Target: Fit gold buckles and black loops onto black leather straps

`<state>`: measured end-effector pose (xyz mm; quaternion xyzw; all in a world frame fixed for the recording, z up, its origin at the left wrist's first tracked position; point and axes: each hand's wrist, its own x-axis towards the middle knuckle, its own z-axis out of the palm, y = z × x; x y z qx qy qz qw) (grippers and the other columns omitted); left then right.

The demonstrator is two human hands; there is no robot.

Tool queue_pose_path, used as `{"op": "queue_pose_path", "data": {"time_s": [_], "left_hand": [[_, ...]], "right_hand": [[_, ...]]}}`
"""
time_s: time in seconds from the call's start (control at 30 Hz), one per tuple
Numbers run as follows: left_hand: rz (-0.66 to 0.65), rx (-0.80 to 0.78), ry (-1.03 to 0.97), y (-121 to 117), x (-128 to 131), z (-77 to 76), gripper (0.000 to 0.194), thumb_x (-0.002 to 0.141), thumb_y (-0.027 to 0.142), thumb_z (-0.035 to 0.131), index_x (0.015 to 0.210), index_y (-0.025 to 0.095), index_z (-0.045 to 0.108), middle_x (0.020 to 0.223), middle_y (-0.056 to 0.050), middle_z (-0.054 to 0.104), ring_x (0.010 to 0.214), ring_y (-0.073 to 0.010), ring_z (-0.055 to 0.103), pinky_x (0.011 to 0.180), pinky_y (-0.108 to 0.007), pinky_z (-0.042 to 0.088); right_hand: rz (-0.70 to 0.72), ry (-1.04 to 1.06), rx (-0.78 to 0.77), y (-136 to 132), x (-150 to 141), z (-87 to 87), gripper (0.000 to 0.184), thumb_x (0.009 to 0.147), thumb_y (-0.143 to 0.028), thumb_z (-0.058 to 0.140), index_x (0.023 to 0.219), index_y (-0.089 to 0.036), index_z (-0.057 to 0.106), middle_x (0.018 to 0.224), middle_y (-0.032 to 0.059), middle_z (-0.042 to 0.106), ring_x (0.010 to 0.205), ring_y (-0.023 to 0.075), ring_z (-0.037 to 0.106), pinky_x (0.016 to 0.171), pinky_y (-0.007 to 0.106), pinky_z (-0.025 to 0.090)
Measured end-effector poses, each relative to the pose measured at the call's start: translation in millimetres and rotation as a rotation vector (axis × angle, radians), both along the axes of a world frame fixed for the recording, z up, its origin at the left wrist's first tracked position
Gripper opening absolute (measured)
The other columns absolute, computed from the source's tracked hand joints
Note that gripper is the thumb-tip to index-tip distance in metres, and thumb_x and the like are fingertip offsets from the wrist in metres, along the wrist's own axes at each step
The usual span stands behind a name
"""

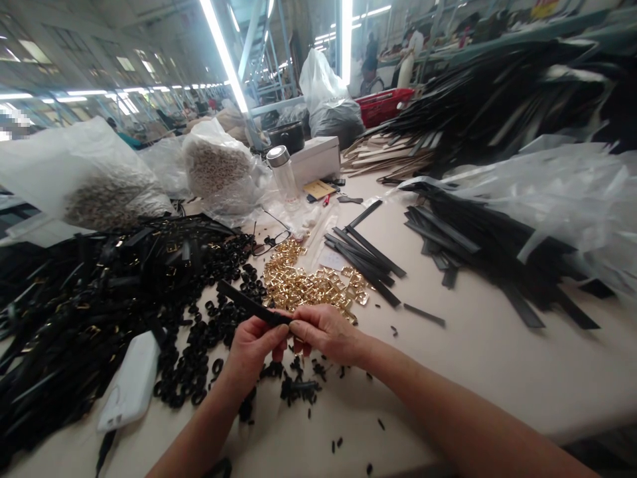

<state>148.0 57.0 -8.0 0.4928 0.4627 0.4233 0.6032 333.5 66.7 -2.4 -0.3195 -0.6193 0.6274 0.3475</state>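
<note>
A black strap (249, 304) runs up and to the left out of my fingers. My left hand (256, 342) pinches it with thumb and fingertips. Against it, my right hand (323, 334) is closed at the strap's near end, thumb tip meeting the left thumb; whatever else sits between the fingers is hidden. Just beyond both hands lies a heap of gold buckles (313, 285). Small black loops (186, 372) are spread to the left of my wrist. Below the hands are black scraps (298, 388).
Finished-looking black straps with gold buckles (74, 299) pile up at left, beside a white power bank (130, 378) with a cable. Loose black strips (368, 262) lie right of the buckles. Further back stand a glass bottle (283, 174), eyeglasses (271, 242) and filled plastic bags (219, 162).
</note>
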Motion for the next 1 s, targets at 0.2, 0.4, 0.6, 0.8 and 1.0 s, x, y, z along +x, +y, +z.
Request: {"op": "queue_pose_path", "data": {"time_s": [0.2,0.4,0.6,0.8,1.0], "left_hand": [[0.016,0.050,0.089,-1.3,-0.3,4.9,0.021,0.078,0.031,0.072,0.092,0.016,0.070,0.055,0.004,0.058,0.045,-0.0076,0.050,0.046,-0.019,0.040],[0.034,0.121,0.183,-1.2,2.6,13.0,0.020,0.082,0.037,0.066,0.082,0.017,0.064,0.058,0.004,0.059,0.048,-0.0091,0.051,0.050,-0.022,0.043],[-0.075,0.246,0.490,3.9,-1.8,10.0,0.019,0.083,0.036,0.064,0.077,0.018,0.063,0.064,0.002,0.059,0.056,-0.0116,0.052,0.054,-0.023,0.043],[-0.264,0.512,0.862,3.7,6.6,7.1,0.008,0.080,0.028,0.066,0.085,0.022,0.066,0.084,-0.001,0.061,0.072,-0.0163,0.058,0.067,-0.028,0.047],[-0.262,0.571,0.993,5.7,9.1,1.2,0.007,0.082,0.026,0.063,0.089,0.023,0.066,0.086,-0.003,0.061,0.076,-0.0197,0.060,0.070,-0.032,0.047]], "right_hand": [[0.021,0.078,-0.160,1.7,-1.1,-3.5,0.023,0.085,-0.037,0.059,0.078,-0.016,0.058,0.062,-0.0019,0.060,0.053,0.0083,0.058,0.051,0.019,0.049],[-0.127,0.078,-0.146,5.0,2.1,-1.8,0.022,0.080,-0.038,0.064,0.077,-0.016,0.059,0.060,-0.0024,0.061,0.050,0.0079,0.057,0.048,0.020,0.046],[-0.350,0.046,0.018,12.1,10.1,2.0,0.020,0.079,-0.034,0.062,0.071,-0.017,0.057,0.056,-0.0030,0.059,0.049,0.0074,0.052,0.047,0.019,0.042],[-0.415,0.016,0.038,14.5,10.8,2.8,0.019,0.078,-0.033,0.060,0.069,-0.018,0.054,0.054,-0.0043,0.055,0.048,0.0076,0.049,0.047,0.020,0.039],[-0.420,-0.043,0.083,13.9,10.1,3.5,0.019,0.081,-0.032,0.058,0.070,-0.018,0.054,0.055,-0.0038,0.056,0.050,0.0080,0.048,0.048,0.020,0.039]]}}
